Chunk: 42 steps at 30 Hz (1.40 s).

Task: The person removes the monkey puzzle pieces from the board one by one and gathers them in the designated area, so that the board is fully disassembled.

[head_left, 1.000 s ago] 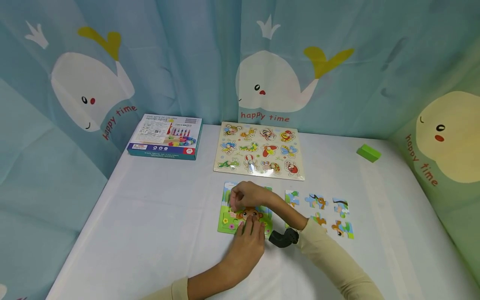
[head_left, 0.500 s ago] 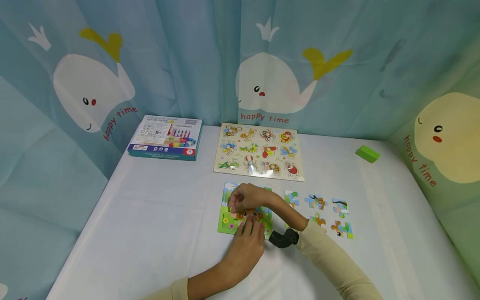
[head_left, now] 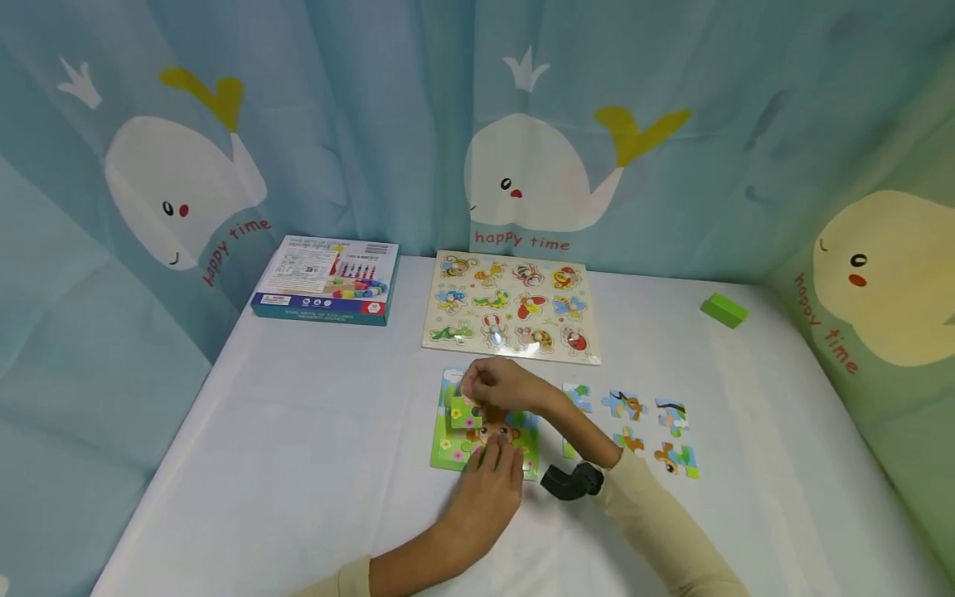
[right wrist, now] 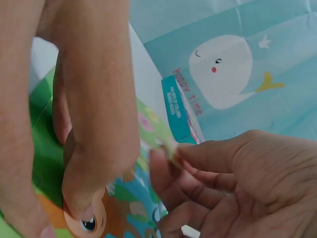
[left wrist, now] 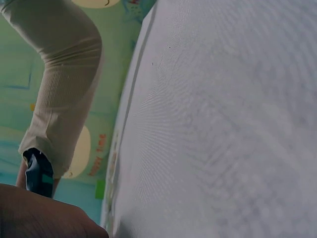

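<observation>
A monkey jigsaw puzzle [head_left: 440,456] with a green border lies in the middle of the white table. My left hand [head_left: 483,493] rests its outstretched fingers on the monkey's face, and these fingers [right wrist: 106,114] fill the left of the right wrist view. Above the puzzle's left part, my right hand [head_left: 511,385] pinches a green jigsaw piece [head_left: 464,413] with flowers on it, between thumb and fingers. That piece is raised at a tilt, its printed side toward the head camera. Only a dark edge of my left hand [left wrist: 44,215] shows in the left wrist view.
Several loose jigsaw pieces [head_left: 625,405] lie right of the puzzle, partly behind my right forearm. Behind it is a wooden insect peg puzzle [head_left: 511,307]. A boxed toy set [head_left: 324,280] stands back left, a green block [head_left: 724,310] back right. A whale-print curtain [head_left: 358,124] encloses the table.
My right hand has lifted the flowered jigsaw piece from the puzzle's left side, and it now stands tilted up in the fingers. The left hand stays on the puzzle.
</observation>
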Each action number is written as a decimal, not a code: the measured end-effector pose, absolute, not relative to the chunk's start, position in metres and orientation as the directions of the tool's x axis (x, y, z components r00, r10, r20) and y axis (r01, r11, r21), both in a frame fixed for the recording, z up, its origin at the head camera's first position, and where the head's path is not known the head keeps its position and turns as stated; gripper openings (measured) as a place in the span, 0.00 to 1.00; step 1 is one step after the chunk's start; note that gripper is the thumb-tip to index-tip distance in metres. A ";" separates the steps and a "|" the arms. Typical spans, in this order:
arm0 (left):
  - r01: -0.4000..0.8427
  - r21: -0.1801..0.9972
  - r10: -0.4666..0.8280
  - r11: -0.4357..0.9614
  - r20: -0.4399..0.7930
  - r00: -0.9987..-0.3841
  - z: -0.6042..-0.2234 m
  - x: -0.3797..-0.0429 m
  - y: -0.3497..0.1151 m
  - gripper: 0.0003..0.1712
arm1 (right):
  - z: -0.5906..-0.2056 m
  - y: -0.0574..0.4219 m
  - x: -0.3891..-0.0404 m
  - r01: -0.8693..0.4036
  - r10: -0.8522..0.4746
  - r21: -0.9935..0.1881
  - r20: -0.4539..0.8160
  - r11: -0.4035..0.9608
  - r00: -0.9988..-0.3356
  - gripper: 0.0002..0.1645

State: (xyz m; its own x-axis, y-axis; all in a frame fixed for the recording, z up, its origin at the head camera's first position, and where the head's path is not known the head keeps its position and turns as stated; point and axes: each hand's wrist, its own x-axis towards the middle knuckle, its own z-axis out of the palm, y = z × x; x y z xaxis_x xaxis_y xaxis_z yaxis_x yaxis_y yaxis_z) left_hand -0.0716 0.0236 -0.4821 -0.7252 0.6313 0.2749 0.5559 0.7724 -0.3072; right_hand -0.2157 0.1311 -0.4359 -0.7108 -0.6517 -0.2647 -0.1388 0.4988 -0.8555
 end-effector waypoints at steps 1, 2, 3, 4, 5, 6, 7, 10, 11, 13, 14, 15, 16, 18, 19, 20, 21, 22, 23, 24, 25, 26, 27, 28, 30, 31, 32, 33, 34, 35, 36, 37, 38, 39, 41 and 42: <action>0.556 -0.308 0.632 0.772 0.276 -0.725 -0.482 -0.072 0.023 0.21 | -0.435 0.133 -0.215 -0.141 -0.644 -0.857 -0.254 0.495 -0.721 0.09; 0.556 -0.308 0.632 0.772 0.278 -0.724 -0.482 -0.072 0.023 0.21 | -0.434 0.136 -0.214 -0.137 -0.638 -0.860 -0.248 0.491 -0.729 0.09; 0.556 -0.308 0.632 0.772 0.281 -0.723 -0.482 -0.071 0.022 0.21 | -0.433 0.138 -0.213 -0.133 -0.633 -0.864 -0.243 0.486 -0.735 0.10; 0.554 -0.307 0.630 0.774 0.286 -0.722 -0.482 -0.071 0.022 0.21 | -0.431 0.140 -0.212 -0.122 -0.629 -0.870 -0.241 0.477 -0.739 0.11; 0.553 -0.304 0.628 0.776 0.291 -0.722 -0.481 -0.071 0.021 0.21 | -0.430 0.143 -0.211 -0.110 -0.626 -0.878 -0.239 0.466 -0.742 0.12; 0.552 -0.301 0.627 0.777 0.293 -0.722 -0.481 -0.071 0.020 0.21 | -0.430 0.146 -0.209 -0.105 -0.625 -0.884 -0.234 0.456 -0.745 0.13; 0.552 -0.299 0.625 0.778 0.295 -0.722 -0.481 -0.071 0.020 0.21 | -0.429 0.149 -0.208 -0.104 -0.625 -0.890 -0.224 0.444 -0.748 0.13; 0.554 -0.290 0.624 0.780 0.290 -0.726 -0.481 -0.071 0.019 0.21 | -0.427 0.159 -0.203 -0.116 -0.611 -0.897 -0.191 0.427 -0.769 0.15; 0.555 -0.288 0.623 0.781 0.289 -0.727 -0.481 -0.071 0.019 0.21 | -0.426 0.163 -0.202 -0.120 -0.596 -0.895 -0.182 0.430 -0.782 0.15; 0.555 -0.287 0.623 0.781 0.284 -0.729 -0.480 -0.071 0.019 0.21 | -0.424 0.170 -0.197 -0.119 -0.552 -0.885 -0.171 0.449 -0.816 0.15; 0.555 -0.287 0.623 0.781 0.283 -0.729 -0.480 -0.071 0.019 0.20 | -0.424 0.174 -0.195 -0.111 -0.526 -0.880 -0.170 0.461 -0.833 0.14; 0.557 -0.285 0.623 0.780 0.280 -0.730 -0.480 -0.071 0.019 0.20 | -0.423 0.178 -0.192 -0.097 -0.496 -0.876 -0.174 0.472 -0.851 0.14; 0.559 -0.283 0.624 0.780 0.278 -0.730 -0.479 -0.072 0.019 0.20 | -0.423 0.181 -0.189 -0.079 -0.463 -0.872 -0.177 0.483 -0.869 0.14; 0.565 -0.274 0.626 0.778 0.271 -0.731 -0.478 -0.072 0.019 0.21 | -0.422 0.190 -0.183 -0.046 -0.406 -0.868 -0.184 0.494 -0.895 0.14; 0.571 -0.264 0.628 0.777 0.266 -0.732 -0.478 -0.073 0.019 0.21 | -0.422 0.194 -0.180 -0.030 -0.383 -0.870 -0.185 0.492 -0.905 0.14; 0.575 -0.250 0.626 0.779 0.262 -0.734 -0.478 -0.074 0.018 0.21 | -0.422 0.199 -0.176 -0.013 -0.360 -0.873 -0.188 0.488 -0.914 0.14; 0.580 -0.234 0.625 0.780 0.257 -0.737 -0.478 -0.075 0.018 0.22 | -0.423 0.203 -0.172 0.004 -0.340 -0.877 -0.191 0.481 -0.921 0.15; 0.584 -0.221 0.624 0.781 0.252 -0.740 -0.478 -0.076 0.018 0.22 | -0.422 0.208 -0.168 0.015 -0.323 -0.879 -0.191 0.476 -0.927 0.15; 0.587 -0.203 0.621 0.784 0.248 -0.743 -0.478 -0.077 0.017 0.22 | -0.422 0.214 -0.164 0.019 -0.310 -0.881 -0.187 0.473 -0.932 0.15; 0.592 -0.185 0.620 0.784 0.241 -0.747 -0.478 -0.079 0.017 0.22 | -0.422 0.220 -0.159 0.022 -0.295 -0.882 -0.181 0.471 -0.938 0.15; 0.595 -0.169 0.619 0.786 0.238 -0.749 -0.478 -0.080 0.017 0.22 | -0.423 0.226 -0.154 0.029 -0.280 -0.883 -0.179 0.469 -0.943 0.15; 0.598 -0.153 0.617 0.787 0.235 -0.751 -0.478 -0.081 0.016 0.22 | -0.423 0.231 -0.148 0.028 -0.270 -0.881 -0.174 0.473 -0.947 0.14; 0.602 -0.138 0.616 0.787 0.229 -0.753 -0.478 -0.082 0.016 0.22 | -0.423 0.237 -0.142 0.027 -0.263 -0.880 -0.171 0.474 -0.949 0.14; 0.605 -0.127 0.616 0.786 0.225 -0.754 -0.478 -0.083 0.016 0.23 | -0.423 0.242 -0.136 0.026 -0.254 -0.877 -0.167 0.480 -0.953 0.13; 0.609 -0.103 0.615 0.787 0.224 -0.756 -0.478 -0.083 0.015 0.24 | -0.425 0.250 -0.123 0.038 -0.238 -0.874 -0.174 0.485 -0.956 0.12; 0.610 -0.094 0.614 0.787 0.225 -0.757 -0.478 -0.083 0.015 0.24 | -0.427 0.253 -0.117 0.042 -0.233 -0.872 -0.176 0.488 -0.956 0.12; 0.610 -0.089 0.612 0.787 0.226 -0.758 -0.478 -0.083 0.015 0.25 | -0.429 0.256 -0.110 0.045 -0.227 -0.866 -0.179 0.497 -0.957 0.12; 0.610 -0.085 0.611 0.788 0.229 -0.757 -0.478 -0.083 0.014 0.25 | -0.432 0.258 -0.104 0.054 -0.216 -0.863 -0.186 0.501 -0.958 0.11; 0.611 -0.085 0.611 0.787 0.235 -0.756 -0.478 -0.083 0.015 0.24 | -0.435 0.259 -0.097 0.064 -0.208 -0.860 -0.193 0.505 -0.959 0.11; 0.611 -0.082 0.611 0.787 0.239 -0.755 -0.478 -0.083 0.015 0.24 | -0.437 0.261 -0.091 0.073 -0.203 -0.859 -0.202 0.507 -0.958 0.11; 0.612 -0.081 0.611 0.787 0.240 -0.754 -0.478 -0.083 0.015 0.23 | -0.440 0.262 -0.086 0.083 -0.198 -0.857 -0.211 0.509 -0.957 0.11; 0.613 -0.084 0.613 0.785 0.241 -0.752 -0.477 -0.083 0.015 0.24 | -0.442 0.263 -0.081 0.096 -0.189 -0.855 -0.220 0.509 -0.957 0.11; 0.614 -0.082 0.613 0.785 0.241 -0.752 -0.477 -0.083 0.015 0.24 | -0.444 0.264 -0.076 0.102 -0.185 -0.854 -0.225 0.510 -0.957 0.11; 0.615 -0.078 0.614 0.784 0.240 -0.752 -0.477 -0.083 0.015 0.24 | -0.445 0.264 -0.072 0.113 -0.176 -0.853 -0.232 0.510 -0.957 0.12; 0.618 -0.068 0.614 0.783 0.237 -0.753 -0.477 -0.083 0.016 0.24 | -0.447 0.265 -0.067 0.137 -0.151 -0.846 -0.247 0.515 -0.957 0.12; 0.619 -0.064 0.614 0.783 0.238 -0.753 -0.477 -0.083 0.016 0.25 | -0.448 0.265 -0.065 0.147 -0.135 -0.842 -0.251 0.519 -0.959 0.12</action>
State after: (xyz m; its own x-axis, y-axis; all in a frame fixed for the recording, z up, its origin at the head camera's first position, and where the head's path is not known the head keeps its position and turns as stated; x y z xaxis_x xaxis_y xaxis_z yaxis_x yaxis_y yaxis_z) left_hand -0.0832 0.0160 -0.4768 -0.7526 0.6141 0.2375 0.6187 0.7830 -0.0640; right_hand -0.0651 0.2647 -0.4477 -0.9587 -0.1346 -0.2506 0.1472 0.5190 -0.8420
